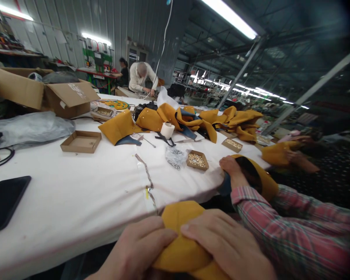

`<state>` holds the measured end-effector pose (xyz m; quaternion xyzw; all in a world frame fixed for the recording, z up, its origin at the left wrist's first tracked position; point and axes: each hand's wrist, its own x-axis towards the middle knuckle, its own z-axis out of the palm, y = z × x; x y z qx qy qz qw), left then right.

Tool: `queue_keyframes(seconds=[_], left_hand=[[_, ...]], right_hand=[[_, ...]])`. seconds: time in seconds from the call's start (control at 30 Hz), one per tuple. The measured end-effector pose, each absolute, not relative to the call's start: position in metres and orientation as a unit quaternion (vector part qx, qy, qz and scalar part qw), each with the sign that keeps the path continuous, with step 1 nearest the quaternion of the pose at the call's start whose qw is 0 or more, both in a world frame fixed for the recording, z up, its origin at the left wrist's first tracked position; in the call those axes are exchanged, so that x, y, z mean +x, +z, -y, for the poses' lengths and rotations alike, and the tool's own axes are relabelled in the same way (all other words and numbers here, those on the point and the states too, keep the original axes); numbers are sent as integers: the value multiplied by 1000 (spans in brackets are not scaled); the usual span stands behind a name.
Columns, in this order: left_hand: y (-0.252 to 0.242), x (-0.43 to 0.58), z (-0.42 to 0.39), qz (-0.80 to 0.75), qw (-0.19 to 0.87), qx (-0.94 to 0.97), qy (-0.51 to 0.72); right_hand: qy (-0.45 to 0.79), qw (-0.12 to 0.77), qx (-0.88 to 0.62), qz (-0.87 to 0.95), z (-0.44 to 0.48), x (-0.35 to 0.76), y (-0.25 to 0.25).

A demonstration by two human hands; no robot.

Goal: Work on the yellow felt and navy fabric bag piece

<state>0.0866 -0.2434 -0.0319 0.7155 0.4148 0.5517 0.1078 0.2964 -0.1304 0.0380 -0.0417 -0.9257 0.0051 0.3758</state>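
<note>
Keep left hand [140, 249] and right hand [224, 245] closed firmly on mustard fabric piece [181, 233], pressing evenly from six o'clock.

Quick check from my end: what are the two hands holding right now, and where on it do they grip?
Both hold one mustard-yellow fabric piece: the left hand grips its left side, the right hand presses over its right side.

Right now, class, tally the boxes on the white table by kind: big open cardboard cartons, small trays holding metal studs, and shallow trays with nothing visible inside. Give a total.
Big open cardboard cartons: 1
Small trays holding metal studs: 3
Shallow trays with nothing visible inside: 1
Total: 5
</note>
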Motion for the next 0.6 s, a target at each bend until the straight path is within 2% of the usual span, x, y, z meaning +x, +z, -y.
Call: queue_keyframes(seconds=[0.13,0.23,0.3,0.4,0.5,0.6], left_hand=[[-48,98,213,-485,304,543,614],[-76,77,186,-569,366,410,612],[-103,51,173,-647,305,390,580],[-141,8,165,-762,224,391,464],[-156,-19,167,-800,206,391,406],[-154,-29,164,-816,195,409,359]], right_hand=[[74,219,-93,968,76,275,64],[123,99,-115,981,21,218,49],[149,8,-88,985,-11,169,20],[107,-72,-94,987,-38,101,-30],[77,-101,-97,987,-41,63,-62],[52,-105,-128,985,-38,61,-70]])
